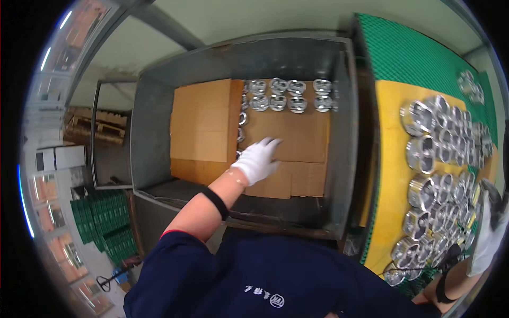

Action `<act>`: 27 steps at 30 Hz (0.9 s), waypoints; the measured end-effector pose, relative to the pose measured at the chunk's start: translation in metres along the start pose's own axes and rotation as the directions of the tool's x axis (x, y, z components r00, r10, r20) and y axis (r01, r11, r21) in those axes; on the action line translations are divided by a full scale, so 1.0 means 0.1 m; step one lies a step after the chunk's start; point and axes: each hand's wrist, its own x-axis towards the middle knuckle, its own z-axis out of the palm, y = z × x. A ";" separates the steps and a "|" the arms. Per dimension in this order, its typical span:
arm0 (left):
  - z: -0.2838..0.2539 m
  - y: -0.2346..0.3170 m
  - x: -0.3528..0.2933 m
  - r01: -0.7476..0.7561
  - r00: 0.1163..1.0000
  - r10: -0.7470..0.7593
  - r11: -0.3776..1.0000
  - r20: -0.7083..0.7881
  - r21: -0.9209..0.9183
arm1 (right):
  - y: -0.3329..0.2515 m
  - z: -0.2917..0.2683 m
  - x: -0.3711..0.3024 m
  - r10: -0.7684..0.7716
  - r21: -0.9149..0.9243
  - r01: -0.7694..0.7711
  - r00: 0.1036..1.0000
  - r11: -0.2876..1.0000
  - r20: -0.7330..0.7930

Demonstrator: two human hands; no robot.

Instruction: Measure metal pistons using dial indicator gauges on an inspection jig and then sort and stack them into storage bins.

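My left hand [257, 160], in a white glove with dark fingertips, hovers over the brown cardboard sheet [286, 132] inside a grey metal bin [347, 159]. Its fingers are spread and hold nothing. Silvery engine pistons [278, 103] stand in two rows along the far side of that sheet. A few more pistons [242, 118] show partly beside a raised cardboard panel [204, 122]. At the far right, my gloved right hand [486, 230] is beside many pistons [421, 193] on a yellow sheet [389, 153]. Blur and the picture's rim hide how its fingers are set.
A green textured mat [408, 47] lies beneath the yellow sheet, with more pistons [471, 87] at its far right. The bin's walls rise around the cardboard. Green crates [103, 217] are stacked at the left, near a metal frame [95, 138] and wooden pallets [95, 127].
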 end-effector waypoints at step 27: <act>0.55 -7.46 -2.12 0.855 0.516 -0.847 0.519 0.129 -0.009 | -2.03 8.84 -1.99 0.546 -0.467 -0.527 -0.006 0.710 0.838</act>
